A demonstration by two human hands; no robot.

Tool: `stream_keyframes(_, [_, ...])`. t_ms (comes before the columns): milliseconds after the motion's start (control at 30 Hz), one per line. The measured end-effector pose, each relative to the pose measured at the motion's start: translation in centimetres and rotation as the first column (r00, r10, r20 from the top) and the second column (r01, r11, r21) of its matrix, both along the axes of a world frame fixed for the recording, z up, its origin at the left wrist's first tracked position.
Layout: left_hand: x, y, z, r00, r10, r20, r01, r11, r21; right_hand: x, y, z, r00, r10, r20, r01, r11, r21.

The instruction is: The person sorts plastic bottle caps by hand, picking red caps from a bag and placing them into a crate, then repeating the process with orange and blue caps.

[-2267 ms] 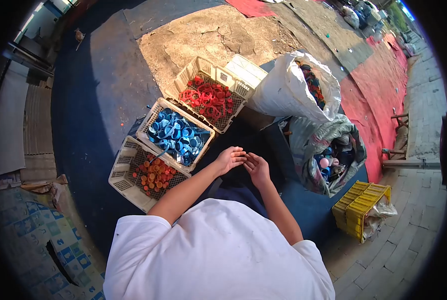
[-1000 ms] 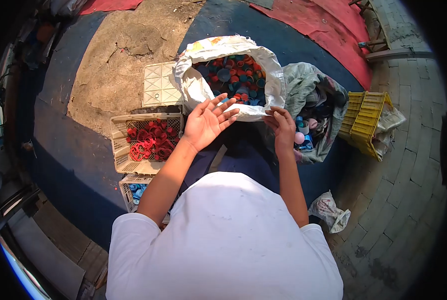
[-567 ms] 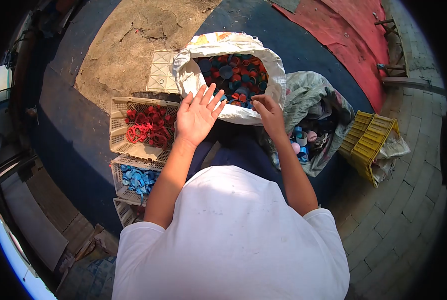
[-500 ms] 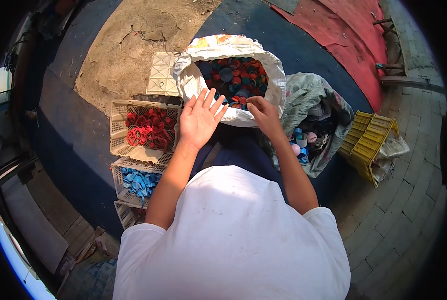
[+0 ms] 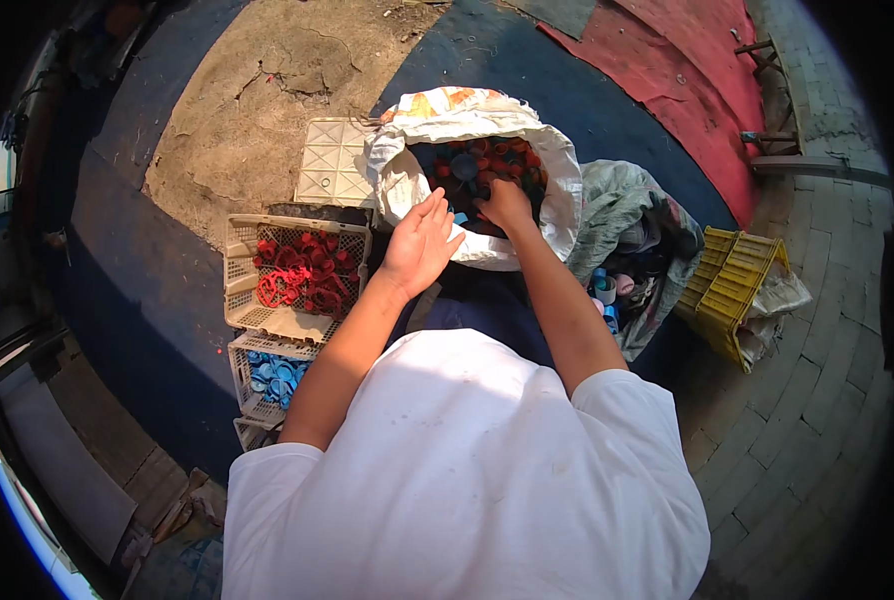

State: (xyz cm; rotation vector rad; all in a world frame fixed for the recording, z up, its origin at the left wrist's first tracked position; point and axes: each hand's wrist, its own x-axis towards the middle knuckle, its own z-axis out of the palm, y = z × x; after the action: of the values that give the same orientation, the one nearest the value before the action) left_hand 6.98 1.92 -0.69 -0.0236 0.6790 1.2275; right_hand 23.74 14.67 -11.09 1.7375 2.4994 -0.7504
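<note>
- Inside the white sack [image 5: 563,190], the right hand [image 5: 508,206] has dipped to the mixed caps [image 5: 470,165], fingers bent narrow; can't tell if they're gripping.
- Beside the near rim [image 5: 487,252], which fences the caps, the left hand [image 5: 419,250] opens flat, seemingly empty.
- Leftward, red-piece crate [image 5: 279,322]; rightward, grey sack [image 5: 608,196].

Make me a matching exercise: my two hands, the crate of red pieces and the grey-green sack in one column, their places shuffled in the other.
1. Right hand
2. Crate of red pieces
3. Left hand
4. Grey-green sack

A. Open, by the white sack's near rim
B. Just right of the white sack
C. Reaching into the white sack's mouth
D. Between blue pieces and a pale panel

1-C, 2-D, 3-A, 4-B
</note>
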Motion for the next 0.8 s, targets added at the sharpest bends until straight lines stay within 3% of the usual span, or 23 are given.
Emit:
stream_keyframes(100, [-0.6, -0.3, -0.3, 1.0, -0.013, 0.02, 0.013, 1.0, 0.005, -0.4, 0.1, 0.6, 0.998, -0.056, -0.022, 0.052, 0.989, -0.14])
stream_keyframes(200, [-1.3, -0.5, -0.8, 0.994, 0.015, 0.104, -0.012, 1.0, -0.023, -0.9, -0.2, 0.2, 0.999, 0.022, 0.047, -0.023, 1.0, 0.018])
stream_keyframes(300, [-1.3, -0.6, -0.7, 0.995, 0.019, 0.093, -0.016, 0.999, -0.036, -1.6, -0.1, -0.3, 0.993, 0.037, 0.114, -0.039, 0.999, 0.019])
stream_keyframes(500, [-1.1, -1.1, -1.0, 0.996, 0.033, 0.087, -0.03, 0.999, -0.026, -0.8, 0.8, -0.5, 0.989, 0.13, 0.073, -0.127, 0.991, -0.04])
stream_keyframes(600, [-1.1, -1.3, -0.8, 0.997, 0.039, 0.072, -0.037, 0.999, -0.032, -1.1, 0.7, -0.5, 0.988, 0.122, 0.094, -0.126, 0.991, 0.039])
stream_keyframes(700, [-1.2, -1.5, -0.8, 0.992, 0.059, 0.11, -0.056, 0.998, -0.031, -2.0, 0.9, 0.8, 0.979, 0.125, 0.163, -0.119, 0.992, -0.046])
stream_keyframes(800, [-1.0, -1.6, -0.8, 0.99, 0.077, 0.114, -0.076, 0.997, -0.014, -1.9, 1.1, -1.3, 0.965, 0.165, 0.201, -0.184, 0.98, 0.079])
